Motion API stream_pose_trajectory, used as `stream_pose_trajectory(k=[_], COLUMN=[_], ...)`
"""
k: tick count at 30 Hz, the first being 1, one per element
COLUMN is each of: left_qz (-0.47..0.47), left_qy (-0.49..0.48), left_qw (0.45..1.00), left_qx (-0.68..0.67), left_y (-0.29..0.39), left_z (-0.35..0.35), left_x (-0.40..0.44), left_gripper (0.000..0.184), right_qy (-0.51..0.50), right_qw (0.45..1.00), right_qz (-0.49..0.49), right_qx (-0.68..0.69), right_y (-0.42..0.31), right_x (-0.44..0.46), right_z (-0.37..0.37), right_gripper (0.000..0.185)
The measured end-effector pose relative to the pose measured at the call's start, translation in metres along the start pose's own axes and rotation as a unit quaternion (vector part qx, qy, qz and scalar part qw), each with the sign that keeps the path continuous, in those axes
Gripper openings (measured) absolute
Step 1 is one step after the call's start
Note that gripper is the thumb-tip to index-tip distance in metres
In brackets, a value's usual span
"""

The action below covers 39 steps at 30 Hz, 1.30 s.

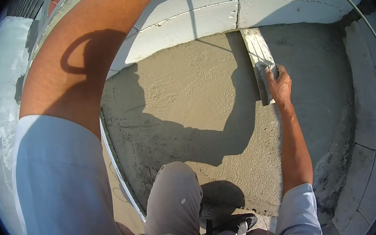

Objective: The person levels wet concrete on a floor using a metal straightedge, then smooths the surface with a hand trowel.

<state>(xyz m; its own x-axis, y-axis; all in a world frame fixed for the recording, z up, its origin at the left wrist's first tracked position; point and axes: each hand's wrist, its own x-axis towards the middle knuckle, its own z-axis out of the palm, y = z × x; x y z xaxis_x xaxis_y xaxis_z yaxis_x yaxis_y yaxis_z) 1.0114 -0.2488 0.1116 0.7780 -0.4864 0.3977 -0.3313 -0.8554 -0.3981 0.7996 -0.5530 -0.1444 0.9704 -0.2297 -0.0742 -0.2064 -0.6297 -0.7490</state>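
Observation:
My right hand (pixel 280 85) is closed around the handle of a long, flat finishing trowel (pixel 256 44). The trowel's pale, mortar-smeared blade lies on the wet grey mortar (pixel 188 80), and its far end is close to the white block wall (pixel 187 23). My left arm (pixel 76 60) reaches up across the upper left and leaves the picture at the top, so the left hand is out of sight. Under the trowel the mortar surface is hidden.
Pale blocks (pixel 366 89) border the mortar on the right, and a thin edging strip (pixel 119 170) runs along its left side. My bent knee (pixel 173 199) is at the near edge. A thin cable or rod (pixel 360 14) curves across the upper right. Shadows fall over the mortar.

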Motion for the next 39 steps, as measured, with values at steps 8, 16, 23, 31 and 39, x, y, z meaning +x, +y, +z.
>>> stream_pose_trajectory(k=[8, 16, 23, 31, 39], left_qz=[-0.006, -0.006, -0.012, -0.022, -0.033], left_qy=[-0.006, -0.007, -0.009, -0.009, -0.016], left_qw=[1.000, 1.000, 1.000, 1.000, 0.999], left_qx=[-0.002, -0.007, -0.010, -0.007, 0.000], left_y=[-0.007, -0.015, -0.016, -0.024, -0.031], left_z=[0.000, 0.002, 0.002, 0.008, 0.006], left_x=[-0.009, -0.007, -0.007, -0.011, -0.019], left_gripper=[0.080, 0.079, 0.079, 0.078, 0.077], right_qy=[-0.209, -0.254, -0.240, -0.224, -0.195], right_qw=[0.934, 0.870, 0.853, 0.864, 0.935], right_qz=[-0.274, -0.353, -0.358, -0.321, -0.212], right_qx=[-0.092, -0.232, -0.295, -0.316, -0.205], right_y=[-0.095, -0.188, -0.166, -0.081, -0.055], right_x=[-0.029, 0.012, 0.060, 0.135, 0.142], right_z=[0.083, 0.188, 0.169, 0.069, -0.006], right_gripper=[0.043, 0.037, 0.049, 0.050, 0.044])
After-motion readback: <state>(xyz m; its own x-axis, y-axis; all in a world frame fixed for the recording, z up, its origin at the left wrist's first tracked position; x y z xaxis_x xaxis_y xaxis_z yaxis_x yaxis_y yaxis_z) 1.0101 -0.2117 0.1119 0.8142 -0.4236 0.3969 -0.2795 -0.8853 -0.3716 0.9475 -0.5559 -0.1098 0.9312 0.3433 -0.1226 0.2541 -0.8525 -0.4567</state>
